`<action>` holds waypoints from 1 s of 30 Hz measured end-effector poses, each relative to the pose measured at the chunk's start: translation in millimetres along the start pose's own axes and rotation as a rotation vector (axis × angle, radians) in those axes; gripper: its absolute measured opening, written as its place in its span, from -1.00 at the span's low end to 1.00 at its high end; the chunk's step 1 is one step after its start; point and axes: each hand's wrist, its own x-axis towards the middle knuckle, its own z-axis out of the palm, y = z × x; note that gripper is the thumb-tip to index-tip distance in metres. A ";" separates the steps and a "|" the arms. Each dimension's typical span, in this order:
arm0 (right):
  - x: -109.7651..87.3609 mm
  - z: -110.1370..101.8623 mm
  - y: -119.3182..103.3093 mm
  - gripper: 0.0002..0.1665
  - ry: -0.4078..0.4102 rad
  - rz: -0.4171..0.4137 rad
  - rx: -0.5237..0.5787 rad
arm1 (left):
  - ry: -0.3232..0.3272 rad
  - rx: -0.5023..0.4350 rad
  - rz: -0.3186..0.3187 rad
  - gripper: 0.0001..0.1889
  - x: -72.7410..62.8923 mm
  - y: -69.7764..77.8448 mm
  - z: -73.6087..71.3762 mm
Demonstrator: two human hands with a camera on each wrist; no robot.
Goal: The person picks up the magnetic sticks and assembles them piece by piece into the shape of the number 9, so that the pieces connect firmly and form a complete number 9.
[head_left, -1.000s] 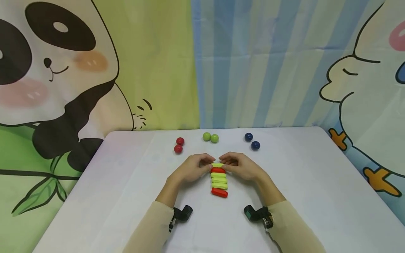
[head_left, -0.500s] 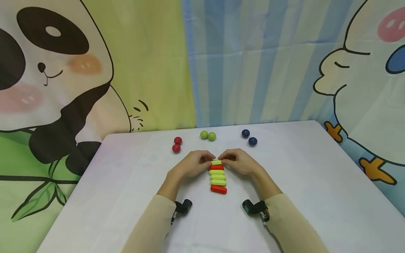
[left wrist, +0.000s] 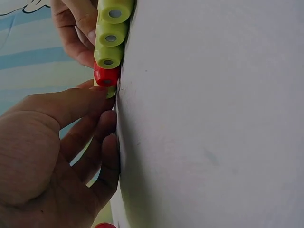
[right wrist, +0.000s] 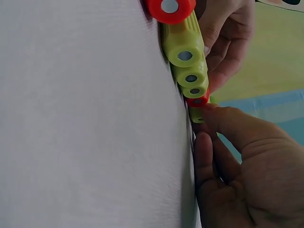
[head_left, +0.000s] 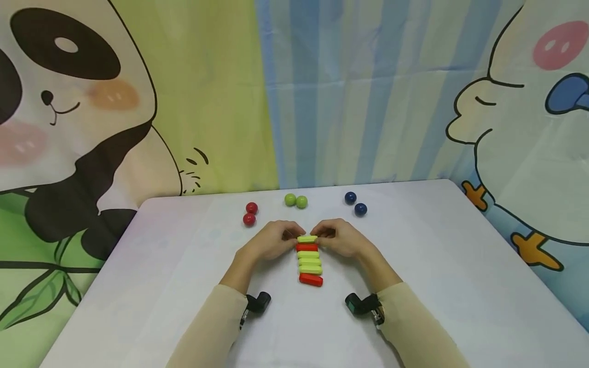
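Several short rods with metal-tipped ends lie side by side in a column on the white table (head_left: 207,286). From far to near in the head view come a yellow-green magnetic rod (head_left: 307,239), a red rod (head_left: 307,247), several more yellow-green rods (head_left: 310,262) and a slightly slanted red rod (head_left: 311,279). My left hand (head_left: 275,239) holds the left end of the farthest yellow-green rod, thumb toward me. Its right end is between the thumb and fingers of my right hand (head_left: 342,237). In both wrist views, the thumbs partly cover that rod's ends.
Behind my hands lie two red balls (head_left: 249,220), two green balls (head_left: 301,202) and two dark blue balls (head_left: 361,209). A printed cloth (head_left: 322,102) hangs along the table's far edge.
The head view has shifted, so the table and rods appear farther left. Both hands stay at the far end of the column, with only slight finger movement.
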 end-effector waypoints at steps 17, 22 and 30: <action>10.4 -7.6 1.7 -0.78 -0.009 0.102 -0.065 | 0.006 0.139 -0.039 -0.76 13.1 0.6 -3.3; 12.0 -7.8 0.2 -0.78 0.000 0.133 -0.092 | 0.017 0.124 -0.053 -0.77 13.6 -2.1 -2.8; 15.9 -5.8 -2.1 -0.77 0.029 0.160 -0.111 | 0.036 0.000 -0.075 -0.78 17.7 -12.6 0.3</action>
